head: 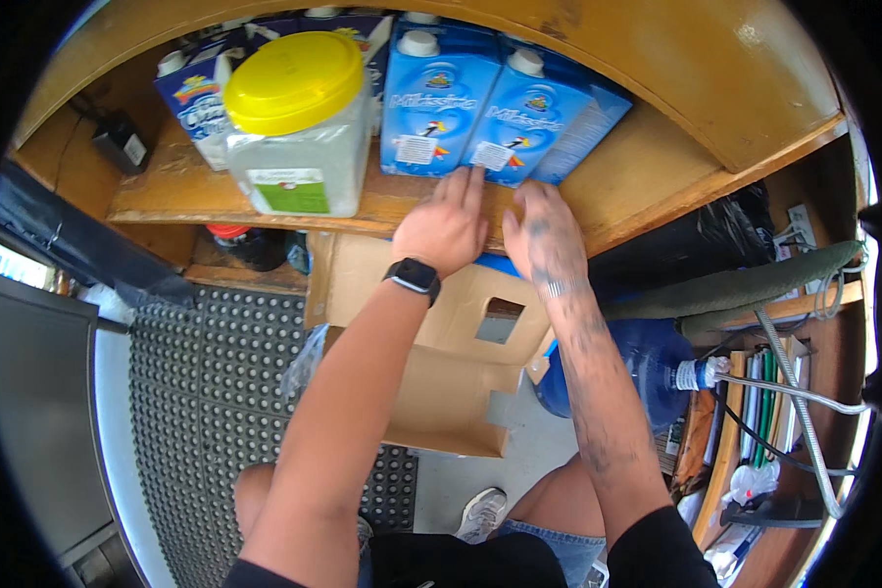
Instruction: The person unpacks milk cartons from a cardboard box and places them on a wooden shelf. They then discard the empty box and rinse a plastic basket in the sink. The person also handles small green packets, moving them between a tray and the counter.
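Two blue milk cartons with white caps, the left one (435,103) and the right one (531,121), stand side by side on a wooden shelf (654,180). More blue cartons show behind and to their right. My left hand (445,226) rests at the shelf's front, its fingertips against the lower edges of the two cartons. Just right of it, my right hand (547,234) has curled fingers near the base of the right carton, thumb apart. Neither hand grasps anything. An opened cardboard box (441,397) lies below my forearms.
A clear plastic jar (301,158) with a yellow lid stands left of the blue cartons, before purple cartons (195,103). A blue water jug (632,367) with a hose lies at lower right. Black rubber matting (213,382) covers the floor at left. A black adapter (121,143) sits far left.
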Motion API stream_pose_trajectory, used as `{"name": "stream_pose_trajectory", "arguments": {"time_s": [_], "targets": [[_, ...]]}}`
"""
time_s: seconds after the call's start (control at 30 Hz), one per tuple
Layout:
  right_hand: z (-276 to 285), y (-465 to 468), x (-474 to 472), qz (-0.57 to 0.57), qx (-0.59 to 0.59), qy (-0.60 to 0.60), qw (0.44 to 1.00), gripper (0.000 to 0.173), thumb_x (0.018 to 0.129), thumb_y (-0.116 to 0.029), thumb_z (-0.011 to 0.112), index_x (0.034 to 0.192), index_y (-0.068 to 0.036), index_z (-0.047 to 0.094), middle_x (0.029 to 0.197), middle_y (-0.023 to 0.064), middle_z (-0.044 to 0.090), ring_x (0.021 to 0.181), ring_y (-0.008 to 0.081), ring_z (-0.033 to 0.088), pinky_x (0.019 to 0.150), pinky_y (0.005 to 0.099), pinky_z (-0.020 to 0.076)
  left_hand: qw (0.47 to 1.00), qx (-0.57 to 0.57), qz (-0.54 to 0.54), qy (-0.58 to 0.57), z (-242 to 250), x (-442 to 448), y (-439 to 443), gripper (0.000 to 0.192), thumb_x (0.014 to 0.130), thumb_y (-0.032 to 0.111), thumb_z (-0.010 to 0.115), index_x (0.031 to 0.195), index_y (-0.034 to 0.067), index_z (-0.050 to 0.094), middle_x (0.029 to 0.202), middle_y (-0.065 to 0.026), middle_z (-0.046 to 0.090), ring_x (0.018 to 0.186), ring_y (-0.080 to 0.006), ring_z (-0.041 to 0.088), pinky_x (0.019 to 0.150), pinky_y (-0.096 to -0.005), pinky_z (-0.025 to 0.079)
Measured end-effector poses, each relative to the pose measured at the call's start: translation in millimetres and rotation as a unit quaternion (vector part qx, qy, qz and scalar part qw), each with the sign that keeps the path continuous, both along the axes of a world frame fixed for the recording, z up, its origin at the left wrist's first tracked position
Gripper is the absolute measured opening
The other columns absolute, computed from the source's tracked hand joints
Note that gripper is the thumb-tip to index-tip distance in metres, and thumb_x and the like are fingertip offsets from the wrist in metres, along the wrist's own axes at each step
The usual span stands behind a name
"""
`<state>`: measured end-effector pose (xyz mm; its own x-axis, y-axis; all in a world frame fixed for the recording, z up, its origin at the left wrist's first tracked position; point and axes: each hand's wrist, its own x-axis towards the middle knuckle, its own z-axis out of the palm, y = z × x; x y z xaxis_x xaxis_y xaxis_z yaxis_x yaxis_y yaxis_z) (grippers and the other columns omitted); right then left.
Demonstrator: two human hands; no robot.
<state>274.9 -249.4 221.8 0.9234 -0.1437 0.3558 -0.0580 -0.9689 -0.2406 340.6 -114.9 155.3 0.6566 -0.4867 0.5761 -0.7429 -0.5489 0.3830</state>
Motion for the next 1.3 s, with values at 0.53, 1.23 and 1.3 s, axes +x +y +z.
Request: {"name": "stream_pose_trajectory", "arguments": {"time_s": [0.53,1.23,1.3], "targets": [[-261.5,-28.7,-235.9,-0.3,0.277,0.231,0.883,0.074,0.089,-0.022,0.064,0.147,0.006,0.026,0.12,0.0304,0.06,0.11,0.0424,0.06,0.098,0.0446,0.0471,0.963,-0.135,0.205,0.108,5.0,-77.7,180.1,0.039,0.078,0.013,0.079,0.107,0.002,0.054,0.106,-0.0153,0.054,0.101,-0.0327,0.052,0.089,-0.0463,0.043],[-370.5,-166.4,-360.5,-0.351,0.334,0.33,0.81,0.04,0.093,-0.028,0.055,0.129,-0.011,0.052,0.109,0.0176,0.066,0.067,0.0281,0.07,0.046,0.0383,0.0522,0.926,-0.26,0.235,0.138,52.8,-135.2,268.6,0.136,0.057,0.034,0.091,0.156,-0.003,0.005,0.156,-0.021,0.023,0.146,-0.0311,0.024,0.12,-0.0408,0.02],[-366.8,-170.4,-377.2,-0.385,0.409,0.289,0.775,0.041,0.093,-0.03,0.054,0.13,-0.011,0.051,0.11,0.0171,0.065,0.069,0.0293,0.07,0.046,0.0396,0.052,0.933,-0.221,0.253,0.129,42.2,-157.8,286.3,0.135,0.057,0.033,0.091,0.156,-0.002,0.005,0.157,-0.0216,0.022,0.146,-0.032,0.024,0.12,-0.0414,0.02]]}}
